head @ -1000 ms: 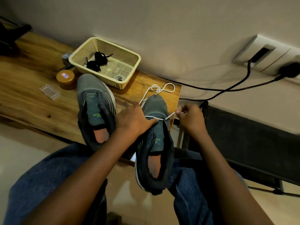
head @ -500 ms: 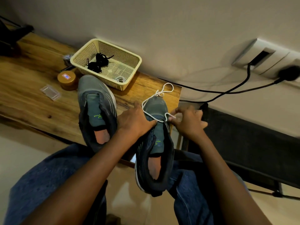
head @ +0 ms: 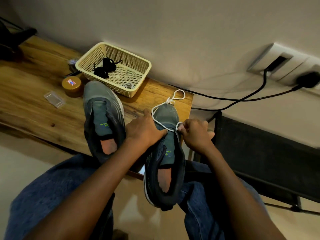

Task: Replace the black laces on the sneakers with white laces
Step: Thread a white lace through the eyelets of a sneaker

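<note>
Two grey sneakers lie toe-away on the wooden table (head: 31, 94). The left sneaker (head: 103, 118) has no lace. The right sneaker (head: 166, 153) overhangs the table edge onto my lap. My left hand (head: 147, 130) grips its left side near the front eyelets, fingers curled over the tongue. My right hand (head: 195, 134) pinches a small loop of the white lace (head: 158, 122) at the shoe's right eyelet. The rest of that lace trails over the toe and coils on the table. A bundle of black laces (head: 105, 67) lies in the cream basket (head: 138, 87).
A gold-lidded jar (head: 71, 85) and a small clear plastic box (head: 54, 99) sit left of the left sneaker. Black cables (head: 242, 99) run along the wall to sockets at the right. A dark chair or bench (head: 268, 161) stands right of the table.
My right hand has moved in from the right toward the shoe's eyelet, and the lace it held taut now forms a small loop. The left hand stays on the shoe.
</note>
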Demonstrator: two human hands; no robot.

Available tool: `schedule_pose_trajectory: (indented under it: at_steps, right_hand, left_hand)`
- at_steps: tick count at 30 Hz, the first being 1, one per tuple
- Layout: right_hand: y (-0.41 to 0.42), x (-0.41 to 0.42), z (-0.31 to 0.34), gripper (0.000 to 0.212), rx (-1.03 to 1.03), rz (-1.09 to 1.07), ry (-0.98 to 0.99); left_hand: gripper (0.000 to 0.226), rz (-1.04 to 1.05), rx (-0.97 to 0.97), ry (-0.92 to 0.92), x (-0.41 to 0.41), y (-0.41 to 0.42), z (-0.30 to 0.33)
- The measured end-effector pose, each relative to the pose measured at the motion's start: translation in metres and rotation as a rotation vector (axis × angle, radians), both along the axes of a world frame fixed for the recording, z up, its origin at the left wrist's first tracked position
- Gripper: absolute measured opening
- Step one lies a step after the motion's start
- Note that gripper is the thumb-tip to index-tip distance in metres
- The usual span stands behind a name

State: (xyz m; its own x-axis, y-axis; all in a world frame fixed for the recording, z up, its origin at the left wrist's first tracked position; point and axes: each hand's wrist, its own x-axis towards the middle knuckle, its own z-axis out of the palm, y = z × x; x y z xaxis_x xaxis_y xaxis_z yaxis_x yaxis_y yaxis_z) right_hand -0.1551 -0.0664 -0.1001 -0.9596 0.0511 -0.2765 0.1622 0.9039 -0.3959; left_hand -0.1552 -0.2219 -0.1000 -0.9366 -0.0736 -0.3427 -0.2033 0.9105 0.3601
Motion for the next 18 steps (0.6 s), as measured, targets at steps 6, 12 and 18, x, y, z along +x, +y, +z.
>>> schedule_pose_trajectory:
  at_steps: [6, 12, 18]
  right_hand:
    - [0.0076, -0.004, 0.0079, 0.011, -0.056, -0.194, 0.182]
    - [0.0, 0.0007, 0.0017, 0.009, 0.021, 0.018, 0.022]
    - [0.0014, 0.0001, 0.0097, 0.011, 0.158, -0.138, 0.092]
  left_hand:
    - [0.073, -0.001, 0.001, -0.013, -0.0007, -0.0017, -0.0011]
    - [0.073, -0.008, -0.004, -0.006, -0.001, -0.0014, -0.0023]
    - [0.08, -0.015, -0.016, -0.011, -0.0023, -0.0017, -0.0022]
